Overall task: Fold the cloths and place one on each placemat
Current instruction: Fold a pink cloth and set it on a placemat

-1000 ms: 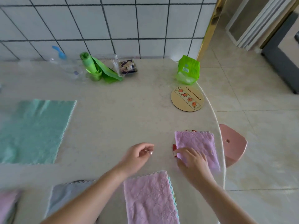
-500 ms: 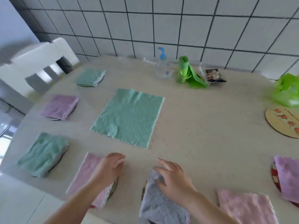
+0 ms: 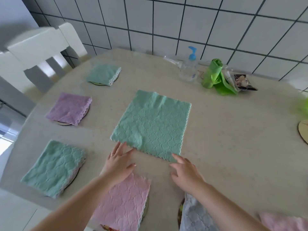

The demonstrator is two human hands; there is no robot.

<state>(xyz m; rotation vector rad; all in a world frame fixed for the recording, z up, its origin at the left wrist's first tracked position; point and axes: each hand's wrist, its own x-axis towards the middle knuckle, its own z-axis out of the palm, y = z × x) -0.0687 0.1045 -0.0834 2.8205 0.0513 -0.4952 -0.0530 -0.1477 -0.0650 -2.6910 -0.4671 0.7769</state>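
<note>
An unfolded green cloth [image 3: 152,124] lies flat in the middle of the table [image 3: 233,147]. My left hand [image 3: 117,162] is open, fingertips touching the cloth's near left corner. My right hand [image 3: 185,174] is open, fingertips at its near right corner. Folded cloths rest on round placemats: a green one [image 3: 104,74] at the back left, a purple one [image 3: 70,108], a green one [image 3: 53,167] at the near left, a pink one [image 3: 125,202] under my left wrist, a grey one [image 3: 195,215]. A bare placemat [image 3: 303,130] shows at the right edge.
A pump bottle [image 3: 189,67], a roll of green bags [image 3: 212,74] and a small dark packet [image 3: 244,81] stand along the tiled wall. A white chair [image 3: 38,50] stands at the back left. Another pink cloth [image 3: 283,222] lies at the near right.
The view swung left from the table's right end. Both hands left the folded cloths near me and reached forward to the near corners of the unfolded green cloth.
</note>
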